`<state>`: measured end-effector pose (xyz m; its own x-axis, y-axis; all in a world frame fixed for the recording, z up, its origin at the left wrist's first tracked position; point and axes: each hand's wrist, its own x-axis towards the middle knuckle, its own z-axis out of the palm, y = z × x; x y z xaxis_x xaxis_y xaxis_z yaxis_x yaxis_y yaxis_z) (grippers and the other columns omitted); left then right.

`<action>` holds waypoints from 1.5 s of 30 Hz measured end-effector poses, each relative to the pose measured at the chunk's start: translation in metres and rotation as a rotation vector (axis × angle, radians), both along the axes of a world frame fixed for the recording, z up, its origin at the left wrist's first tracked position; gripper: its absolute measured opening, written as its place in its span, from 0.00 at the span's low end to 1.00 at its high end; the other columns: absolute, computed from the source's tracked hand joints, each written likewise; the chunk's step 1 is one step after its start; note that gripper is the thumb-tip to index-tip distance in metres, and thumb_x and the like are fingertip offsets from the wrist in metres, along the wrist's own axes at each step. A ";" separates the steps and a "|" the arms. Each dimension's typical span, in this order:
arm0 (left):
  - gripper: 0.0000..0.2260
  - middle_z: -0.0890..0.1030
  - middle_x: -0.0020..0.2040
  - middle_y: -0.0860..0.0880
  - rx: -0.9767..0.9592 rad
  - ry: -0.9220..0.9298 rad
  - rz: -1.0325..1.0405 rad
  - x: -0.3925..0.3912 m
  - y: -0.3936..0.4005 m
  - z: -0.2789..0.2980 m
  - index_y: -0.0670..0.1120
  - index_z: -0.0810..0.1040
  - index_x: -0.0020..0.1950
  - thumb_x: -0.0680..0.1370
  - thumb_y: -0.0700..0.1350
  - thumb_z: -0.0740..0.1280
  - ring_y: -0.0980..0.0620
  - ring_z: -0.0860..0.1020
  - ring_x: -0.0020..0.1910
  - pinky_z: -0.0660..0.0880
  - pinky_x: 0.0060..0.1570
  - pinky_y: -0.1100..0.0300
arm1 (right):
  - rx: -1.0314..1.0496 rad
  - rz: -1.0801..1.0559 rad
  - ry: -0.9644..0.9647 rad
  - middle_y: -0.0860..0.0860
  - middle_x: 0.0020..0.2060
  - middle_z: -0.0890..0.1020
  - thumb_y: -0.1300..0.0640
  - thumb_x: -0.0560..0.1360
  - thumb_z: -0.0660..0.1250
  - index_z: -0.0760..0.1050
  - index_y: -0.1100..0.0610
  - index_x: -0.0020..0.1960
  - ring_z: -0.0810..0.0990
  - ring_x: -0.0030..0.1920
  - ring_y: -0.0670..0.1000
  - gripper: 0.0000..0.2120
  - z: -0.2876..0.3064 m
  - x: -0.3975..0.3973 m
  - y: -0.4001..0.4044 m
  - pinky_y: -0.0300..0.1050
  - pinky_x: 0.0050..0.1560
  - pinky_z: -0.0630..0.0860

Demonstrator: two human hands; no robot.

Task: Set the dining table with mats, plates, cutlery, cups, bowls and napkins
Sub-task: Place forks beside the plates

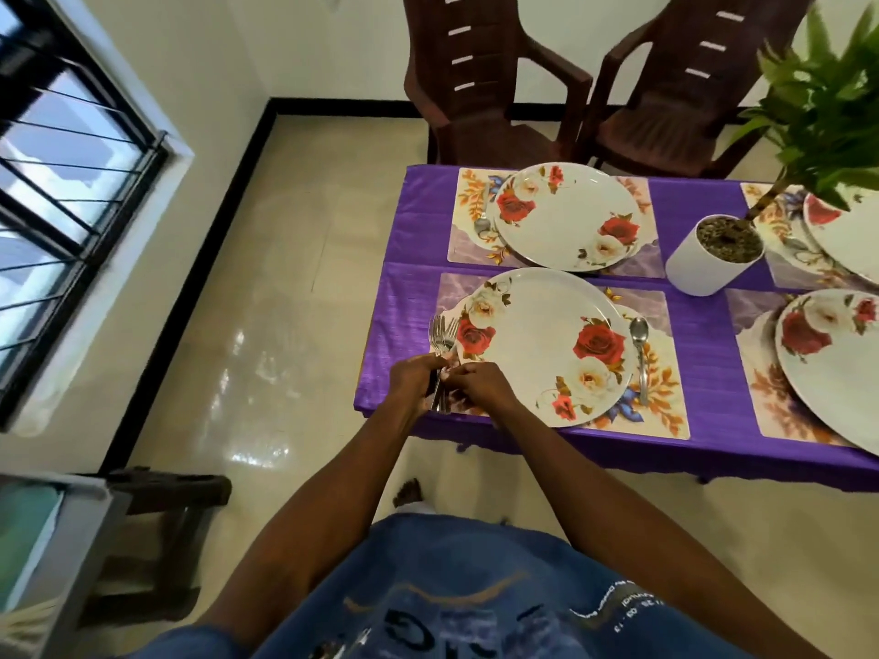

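Observation:
My left hand (413, 377) grips a bunch of steel forks (442, 332) over the left edge of the near floral mat (663, 373). My right hand (478, 382) pinches the fork handles just beside it. A white rose-patterned plate (537, 344) sits on that mat, with a spoon (639, 349) lying to its right. Across the table a second plate (566, 216) rests on its own mat (468, 216), and a spoon (481, 225) pokes out at its left. At the right edge stand two more plates (837, 354) (851, 235) on mats.
A purple cloth (689, 297) covers the table. A white pot with a green plant (708, 259) stands mid-table between the settings. Two brown plastic chairs (480, 83) (675, 92) face the far side. A dark stool (161, 525) stands on the floor at my left.

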<state>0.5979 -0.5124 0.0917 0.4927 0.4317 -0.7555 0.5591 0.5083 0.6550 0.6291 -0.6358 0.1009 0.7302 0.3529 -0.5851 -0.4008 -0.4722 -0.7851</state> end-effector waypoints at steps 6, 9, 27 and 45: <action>0.12 0.84 0.43 0.35 -0.035 0.003 -0.075 0.004 0.019 0.008 0.32 0.82 0.48 0.67 0.34 0.75 0.40 0.82 0.38 0.81 0.43 0.45 | -0.014 -0.098 -0.016 0.62 0.40 0.85 0.60 0.71 0.73 0.83 0.65 0.45 0.81 0.36 0.54 0.07 -0.005 0.002 0.021 0.43 0.35 0.76; 0.12 0.84 0.43 0.37 -0.039 0.017 -0.087 0.006 0.030 0.005 0.33 0.82 0.48 0.67 0.36 0.76 0.40 0.84 0.40 0.82 0.38 0.49 | -0.014 -0.123 -0.037 0.60 0.35 0.83 0.60 0.72 0.73 0.83 0.66 0.45 0.79 0.31 0.51 0.08 -0.007 -0.001 0.033 0.38 0.29 0.74; 0.10 0.84 0.46 0.44 0.080 -0.046 -0.109 0.002 0.094 -0.003 0.41 0.81 0.51 0.72 0.42 0.76 0.45 0.84 0.43 0.81 0.41 0.56 | -0.432 -0.208 -0.282 0.54 0.39 0.78 0.64 0.78 0.64 0.75 0.65 0.47 0.80 0.44 0.56 0.04 -0.028 0.024 0.084 0.38 0.32 0.67; 0.10 0.85 0.45 0.45 0.140 -0.034 -0.183 -0.002 0.098 -0.007 0.41 0.81 0.50 0.73 0.44 0.75 0.45 0.84 0.41 0.82 0.42 0.55 | -0.552 -0.067 -0.462 0.53 0.49 0.82 0.55 0.80 0.65 0.76 0.59 0.54 0.82 0.48 0.53 0.08 -0.031 0.006 0.082 0.40 0.43 0.72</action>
<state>0.5956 -0.4146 0.0842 0.5963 0.4323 -0.6763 0.6102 0.3033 0.7319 0.6353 -0.5535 0.0704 0.9558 0.0411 -0.2911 -0.1273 -0.8347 -0.5357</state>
